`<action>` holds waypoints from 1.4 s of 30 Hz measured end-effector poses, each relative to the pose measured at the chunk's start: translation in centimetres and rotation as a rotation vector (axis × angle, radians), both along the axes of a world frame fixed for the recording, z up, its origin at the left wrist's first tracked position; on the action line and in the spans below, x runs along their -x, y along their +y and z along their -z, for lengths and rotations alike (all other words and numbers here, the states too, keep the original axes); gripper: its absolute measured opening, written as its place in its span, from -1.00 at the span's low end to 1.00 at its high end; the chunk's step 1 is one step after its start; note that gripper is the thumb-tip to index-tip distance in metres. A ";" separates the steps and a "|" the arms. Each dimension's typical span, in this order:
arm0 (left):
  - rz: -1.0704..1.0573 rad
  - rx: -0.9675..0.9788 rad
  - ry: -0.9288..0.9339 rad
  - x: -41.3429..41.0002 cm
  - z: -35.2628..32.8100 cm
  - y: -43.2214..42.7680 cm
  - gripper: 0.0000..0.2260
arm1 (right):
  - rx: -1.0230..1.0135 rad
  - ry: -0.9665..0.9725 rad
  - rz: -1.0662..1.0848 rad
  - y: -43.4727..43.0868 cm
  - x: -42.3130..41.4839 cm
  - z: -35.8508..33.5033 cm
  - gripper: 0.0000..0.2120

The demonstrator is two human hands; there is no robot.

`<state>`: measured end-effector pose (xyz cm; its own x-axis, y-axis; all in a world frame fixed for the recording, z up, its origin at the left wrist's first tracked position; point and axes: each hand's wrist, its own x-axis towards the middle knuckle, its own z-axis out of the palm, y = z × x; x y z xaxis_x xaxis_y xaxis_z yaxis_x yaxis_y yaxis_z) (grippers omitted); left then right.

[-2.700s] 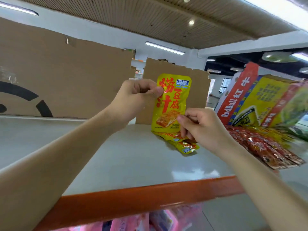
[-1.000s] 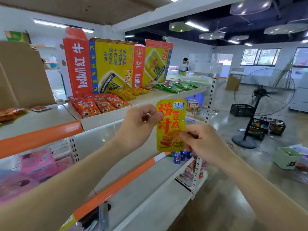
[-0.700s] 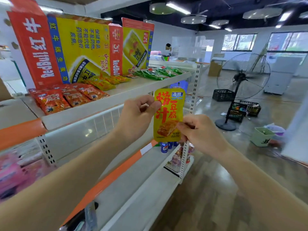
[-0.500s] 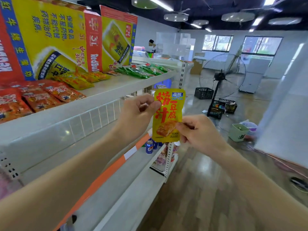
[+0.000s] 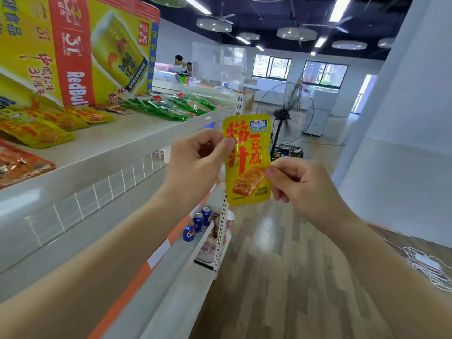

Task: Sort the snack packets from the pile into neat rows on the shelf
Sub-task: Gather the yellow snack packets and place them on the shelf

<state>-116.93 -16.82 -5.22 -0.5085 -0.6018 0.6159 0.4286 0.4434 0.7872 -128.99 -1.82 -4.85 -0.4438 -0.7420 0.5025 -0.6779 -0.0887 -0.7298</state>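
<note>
Right of the shelf (image 5: 117, 143), off its front edge, in mid-air: one packet (image 5: 247, 157), upright. Left hand (image 5: 195, 162) pinches its upper left edge; right hand (image 5: 300, 184) pinches its right edge lower down. Risk: a thin two-point pinch on slick film; the packet may slip to the floor, or land askew on the shelf's yellow row (image 5: 49, 126). Look: flat yellow pouch, red characters, blue logo, tofu picture, rounded corners.
</note>
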 end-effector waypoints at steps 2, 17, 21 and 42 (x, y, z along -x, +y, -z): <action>0.008 0.026 0.002 0.5 0.2 -0.4 -0.77 | 0.004 0.014 0.016 -0.3 0.2 0.1 -0.71; -0.230 0.156 -0.087 -1.3 -0.2 -7.4 -0.82 | 0.044 -0.006 -0.238 -11.2 2.4 1.4 -0.71; -0.409 0.189 -0.115 -1.4 -0.1 -9.8 -0.84 | 0.072 0.106 -0.295 -15.5 3.6 1.9 -0.71; -1.374 0.135 -0.270 -4.9 -5.3 -14.6 -0.90 | 0.413 0.587 -0.884 -34.6 1.9 -4.2 -0.59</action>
